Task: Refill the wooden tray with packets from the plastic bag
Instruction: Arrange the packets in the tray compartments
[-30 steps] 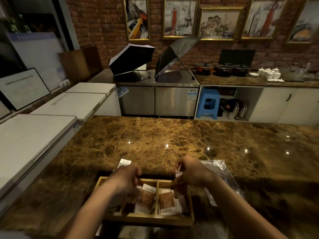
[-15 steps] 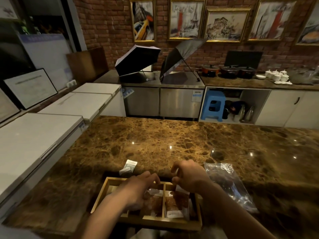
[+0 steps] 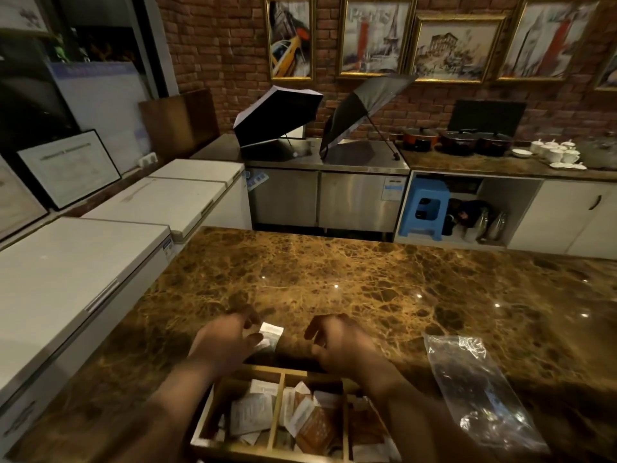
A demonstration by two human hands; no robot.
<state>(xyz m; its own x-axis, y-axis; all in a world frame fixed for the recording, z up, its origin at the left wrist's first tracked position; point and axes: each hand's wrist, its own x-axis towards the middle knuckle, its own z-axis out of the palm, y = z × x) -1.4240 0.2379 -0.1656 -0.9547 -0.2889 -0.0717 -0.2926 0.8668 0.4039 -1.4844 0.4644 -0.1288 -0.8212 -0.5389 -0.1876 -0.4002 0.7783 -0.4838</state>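
The wooden tray with dividers sits at the near edge of the marble counter, holding several white and brown packets. Just beyond its far rim lies a loose white packet. My left hand hovers over the counter with fingertips at that packet, fingers spread. My right hand floats to its right, fingers curled apart and holding nothing. The clear plastic bag lies flat on the counter right of the tray and looks nearly empty.
The brown marble counter stretches ahead. White chest freezers line the left. Behind stand steel cabinets with two open black umbrellas, a blue stool, pots and cups.
Both hands have lifted out of the tray and moved forward past its far rim; the left hand now reaches the loose white packet. The camera view shifted closer and lower.
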